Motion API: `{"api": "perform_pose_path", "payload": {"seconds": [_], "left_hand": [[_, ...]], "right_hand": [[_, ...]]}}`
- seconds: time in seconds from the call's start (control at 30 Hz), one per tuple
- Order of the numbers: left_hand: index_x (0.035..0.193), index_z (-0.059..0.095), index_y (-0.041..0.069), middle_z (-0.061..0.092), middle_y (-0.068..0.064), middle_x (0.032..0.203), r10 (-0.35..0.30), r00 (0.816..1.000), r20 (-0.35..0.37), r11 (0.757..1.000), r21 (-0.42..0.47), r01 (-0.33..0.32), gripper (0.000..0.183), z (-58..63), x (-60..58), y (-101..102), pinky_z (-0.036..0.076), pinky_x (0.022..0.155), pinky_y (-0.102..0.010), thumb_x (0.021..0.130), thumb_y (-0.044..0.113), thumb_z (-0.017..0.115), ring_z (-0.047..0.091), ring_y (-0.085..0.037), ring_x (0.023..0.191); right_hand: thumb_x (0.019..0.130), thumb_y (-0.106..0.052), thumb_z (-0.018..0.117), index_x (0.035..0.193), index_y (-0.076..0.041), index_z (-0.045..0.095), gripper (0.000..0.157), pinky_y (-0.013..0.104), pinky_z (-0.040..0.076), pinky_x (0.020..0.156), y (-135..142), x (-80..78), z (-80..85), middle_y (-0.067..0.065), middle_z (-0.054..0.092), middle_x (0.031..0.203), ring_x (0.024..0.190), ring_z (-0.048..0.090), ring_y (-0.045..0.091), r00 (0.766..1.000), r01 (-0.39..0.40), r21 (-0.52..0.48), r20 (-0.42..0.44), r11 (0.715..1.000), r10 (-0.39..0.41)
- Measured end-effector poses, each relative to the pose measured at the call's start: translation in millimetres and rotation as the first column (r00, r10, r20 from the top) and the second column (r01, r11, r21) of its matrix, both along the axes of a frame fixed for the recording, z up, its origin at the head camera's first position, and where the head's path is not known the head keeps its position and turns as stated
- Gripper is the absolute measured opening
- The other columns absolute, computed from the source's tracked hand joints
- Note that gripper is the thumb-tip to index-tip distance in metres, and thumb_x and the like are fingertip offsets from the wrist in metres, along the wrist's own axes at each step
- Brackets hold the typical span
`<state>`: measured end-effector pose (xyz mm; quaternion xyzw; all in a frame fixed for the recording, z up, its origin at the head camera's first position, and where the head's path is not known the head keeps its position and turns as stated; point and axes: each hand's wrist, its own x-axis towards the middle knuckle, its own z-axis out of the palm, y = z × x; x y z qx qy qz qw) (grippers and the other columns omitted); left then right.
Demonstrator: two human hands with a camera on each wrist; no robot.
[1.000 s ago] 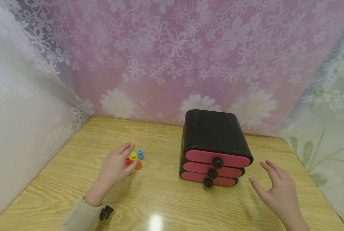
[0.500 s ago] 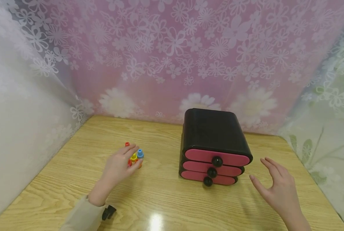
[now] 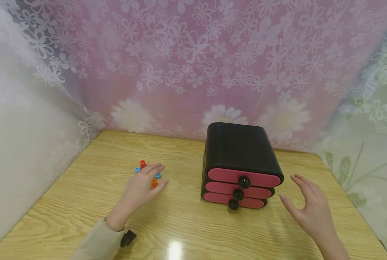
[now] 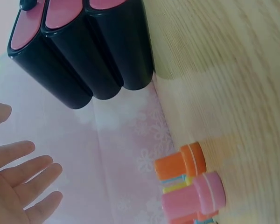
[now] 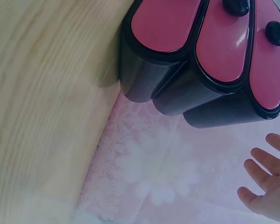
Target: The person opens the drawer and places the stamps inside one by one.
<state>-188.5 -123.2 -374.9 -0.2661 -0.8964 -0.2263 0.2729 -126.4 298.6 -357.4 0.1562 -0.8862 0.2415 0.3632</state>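
My left hand (image 3: 142, 186) hovers over a cluster of small plastic pieces that look like toy stamps, its fingers spread and relaxed with nothing held. Around it show a red stamp (image 3: 142, 164), a blue stamp (image 3: 137, 169) and an orange stamp (image 3: 154, 183); the hand hides others. In the left wrist view a pink stamp (image 4: 189, 199) stands nearest, on the wooden table. My right hand (image 3: 315, 209) floats to the right of a black mini drawer cabinet (image 3: 240, 148), apart from it, thumb and fingers parted. The cabinet's three pink drawers (image 3: 224, 175) are closed.
Round black knobs (image 3: 244, 182) stick out from the drawer fronts. A pink floral curtain (image 3: 180, 72) hangs behind the wooden table (image 3: 183, 224), with pale curtains on both sides. Table surface lies between the stamps and the cabinet.
My left hand has drifted to the right over the stamps, uncovering a blue one on its left and covering more of those on the right. The right hand has barely moved.
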Motion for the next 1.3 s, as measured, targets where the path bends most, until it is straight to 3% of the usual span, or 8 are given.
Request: {"api": "perform_pose_path", "payload": {"seconds": [0.27,0.53,0.67,0.8,1.0,1.23,1.3], "left_hand": [[0.109,0.061,0.001,0.058,-0.012,0.111,-0.080,0.997,-0.015,0.996,0.049,0.081,0.040,-4.9,-2.1,11.9,0.050,0.068,-0.031,0.079,0.028,0.064,0.062,-0.019,0.080],[0.107,0.061,0.001,0.060,-0.011,0.108,-0.145,0.989,0.039,0.985,0.104,0.140,0.037,-6.9,1.4,25.4,0.049,0.074,-0.035,0.079,0.025,0.064,0.056,-0.024,0.099],[0.106,0.061,0.000,0.059,-0.012,0.109,-0.216,0.970,0.111,0.963,0.188,0.192,0.034,-6.0,3.0,32.7,0.047,0.079,-0.036,0.081,0.022,0.062,0.054,-0.025,0.102],[0.107,0.061,0.000,0.060,-0.012,0.108,-0.318,0.924,0.215,0.921,0.301,0.247,0.031,-3.8,4.4,41.1,0.049,0.074,-0.035,0.084,0.020,0.060,0.054,-0.024,0.101],[0.108,0.061,0.000,0.061,-0.010,0.105,-0.446,0.829,0.337,0.854,0.438,0.282,0.028,-2.3,5.3,54.3,0.049,0.074,-0.031,0.086,0.017,0.057,0.056,-0.020,0.096],[0.109,0.060,-0.002,0.061,-0.014,0.104,-0.563,0.706,0.429,0.782,0.554,0.287,0.028,-0.5,7.8,75.0,0.048,0.074,-0.026,0.089,0.016,0.053,0.058,-0.018,0.093],[0.110,0.058,-0.005,0.061,-0.015,0.104,-0.611,0.654,0.446,0.745,0.603,0.284,0.028,-0.6,8.3,82.2,0.047,0.075,-0.025,0.090,0.014,0.052,0.058,-0.021,0.093]], "right_hand": [[0.066,-0.013,0.073,0.116,0.004,0.052,0.056,0.059,0.028,0.083,-2.0,-3.2,4.8,0.024,0.050,0.113,0.102,0.041,0.044,0.999,-0.020,-0.012,0.034,1.000,0.021],[0.067,-0.010,0.072,0.118,0.002,0.052,0.056,0.057,0.029,0.082,-4.6,-9.1,8.8,0.023,0.050,0.115,0.103,0.041,0.043,0.997,-0.060,-0.028,0.037,0.998,0.061],[0.069,-0.011,0.071,0.118,0.002,0.051,0.055,0.058,0.029,0.082,-6.6,-13.9,11.1,0.023,0.049,0.116,0.104,0.040,0.043,0.995,-0.073,-0.035,0.059,0.997,0.075],[0.070,-0.011,0.071,0.120,0.001,0.051,0.054,0.059,0.029,0.081,-8.9,-17.5,13.5,0.023,0.048,0.117,0.106,0.040,0.043,0.993,-0.077,-0.047,0.084,0.996,0.081],[0.072,-0.012,0.070,0.121,0.000,0.050,0.054,0.060,0.029,0.081,-11.3,-23.4,17.6,0.022,0.048,0.118,0.108,0.039,0.042,0.990,-0.096,-0.045,0.097,0.994,0.100],[0.076,-0.013,0.067,0.123,0.000,0.048,0.052,0.061,0.028,0.083,-14.1,-30.6,22.4,0.023,0.047,0.121,0.111,0.037,0.043,0.982,-0.137,-0.056,0.125,0.989,0.143],[0.077,-0.014,0.066,0.123,0.000,0.048,0.052,0.061,0.028,0.084,-14.3,-32.6,23.5,0.023,0.046,0.121,0.111,0.037,0.043,0.980,-0.145,-0.055,0.130,0.988,0.151]]}}
